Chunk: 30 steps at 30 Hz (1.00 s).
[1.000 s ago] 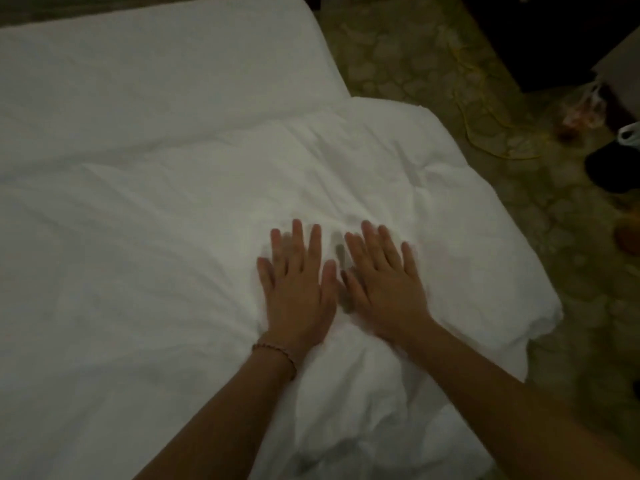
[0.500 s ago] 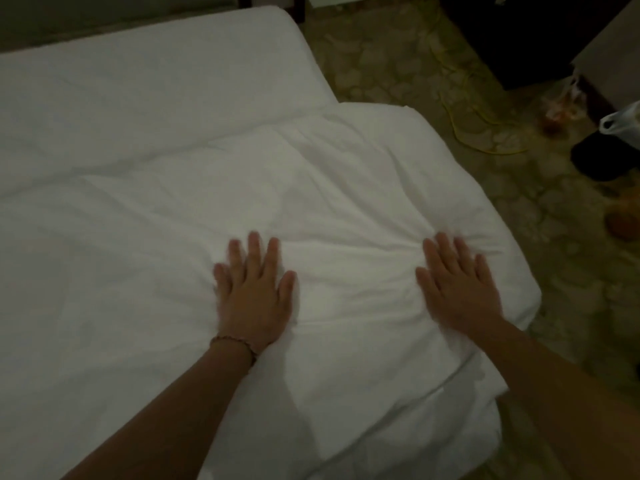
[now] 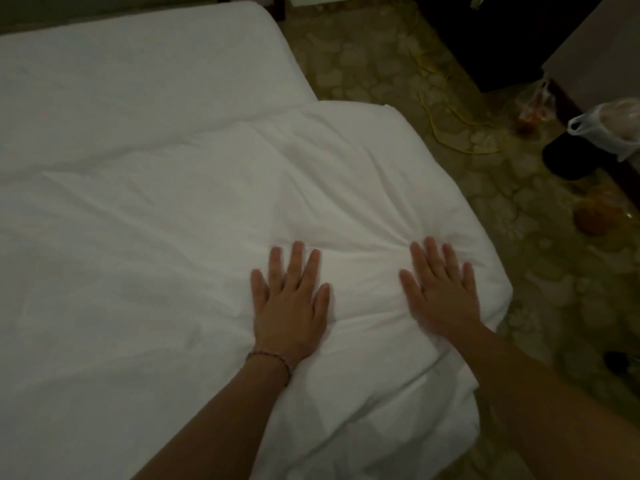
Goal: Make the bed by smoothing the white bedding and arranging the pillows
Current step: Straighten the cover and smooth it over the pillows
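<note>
A white duvet [image 3: 194, 216] lies creased over the near part of the bed, its corner hanging off the right side. Beyond it the flat white sheet [image 3: 138, 71] covers the mattress. My left hand [image 3: 291, 303], with a bead bracelet at the wrist, presses flat on the duvet with fingers straight. My right hand [image 3: 441, 292] presses flat on the duvet near its right edge, fingers spread. Folds bunch between and ahead of the two hands. No pillow is in view.
Patterned stone floor [image 3: 363, 64] runs along the bed's right side. A yellow cable [image 3: 446, 129] snakes across it. Plastic bags [image 3: 613, 126] and a dark object [image 3: 575, 161] sit at the right by dark furniture [image 3: 491, 36].
From side by side, my hands slid apart across the duvet, the right one toward the bed's right edge. Since half a second ago the left one has come back right a little.
</note>
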### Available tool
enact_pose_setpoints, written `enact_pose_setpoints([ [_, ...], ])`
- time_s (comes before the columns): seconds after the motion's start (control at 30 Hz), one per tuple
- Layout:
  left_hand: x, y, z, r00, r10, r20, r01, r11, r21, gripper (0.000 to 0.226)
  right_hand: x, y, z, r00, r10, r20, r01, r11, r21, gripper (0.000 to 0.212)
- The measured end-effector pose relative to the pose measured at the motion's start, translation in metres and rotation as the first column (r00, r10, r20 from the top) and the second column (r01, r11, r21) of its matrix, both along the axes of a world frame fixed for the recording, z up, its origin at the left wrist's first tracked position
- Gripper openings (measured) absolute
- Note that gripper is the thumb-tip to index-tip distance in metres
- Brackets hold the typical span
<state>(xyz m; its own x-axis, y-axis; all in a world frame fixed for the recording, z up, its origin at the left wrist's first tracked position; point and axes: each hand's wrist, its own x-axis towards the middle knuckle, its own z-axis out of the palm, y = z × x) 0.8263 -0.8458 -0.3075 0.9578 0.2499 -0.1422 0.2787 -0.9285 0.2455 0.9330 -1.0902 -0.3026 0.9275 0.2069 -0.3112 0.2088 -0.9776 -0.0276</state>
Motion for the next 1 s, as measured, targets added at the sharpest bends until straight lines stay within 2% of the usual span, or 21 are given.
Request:
enact_pose_setpoints([
  [0.13,-0.006,0.011,0.018,0.997,-0.035,-0.071,0.032,0.999,-0.041,0.065,0.002,0.033,0.021,0.999,-0.040,-0.029,0.041,0.999,0.011,0.070],
  [0.23,-0.020,0.041,0.043,0.991,0.013,-0.130,-0.020,0.999,-0.048,0.073,-0.017,0.096,0.047,0.989,0.141,0.039,-0.144,0.987,0.066,0.073],
  [0.3,-0.037,0.072,0.066,0.981,0.100,-0.166,-0.106,0.994,-0.030,0.078,-0.039,0.152,0.072,0.961,0.274,0.019,-0.275,0.954,0.118,0.077],
  [0.47,-0.111,0.168,0.164,0.955,0.272,-0.119,-0.267,0.962,0.055,0.088,-0.117,0.283,0.175,0.881,0.472,0.025,-0.460,0.845,0.271,0.091],
  [0.57,-0.177,0.234,0.234,0.920,0.380,-0.099,-0.372,0.924,0.092,0.089,-0.179,0.350,0.250,0.838,0.545,0.017,-0.526,0.799,0.293,0.105],
  [0.7,-0.300,0.319,0.326,0.876,0.480,-0.034,-0.474,0.873,0.116,0.071,-0.282,0.430,0.341,0.798,0.602,0.037,-0.584,0.757,0.292,0.107],
  [0.83,-0.440,0.384,0.409,0.839,0.543,0.037,-0.541,0.824,0.170,0.068,-0.401,0.509,0.406,0.708,0.701,0.084,-0.694,0.670,0.264,0.074],
  [1.0,-0.563,0.448,0.483,0.784,0.615,0.091,-0.619,0.759,0.201,0.069,-0.513,0.585,0.459,0.627,0.774,0.092,-0.764,0.586,0.269,0.071],
])
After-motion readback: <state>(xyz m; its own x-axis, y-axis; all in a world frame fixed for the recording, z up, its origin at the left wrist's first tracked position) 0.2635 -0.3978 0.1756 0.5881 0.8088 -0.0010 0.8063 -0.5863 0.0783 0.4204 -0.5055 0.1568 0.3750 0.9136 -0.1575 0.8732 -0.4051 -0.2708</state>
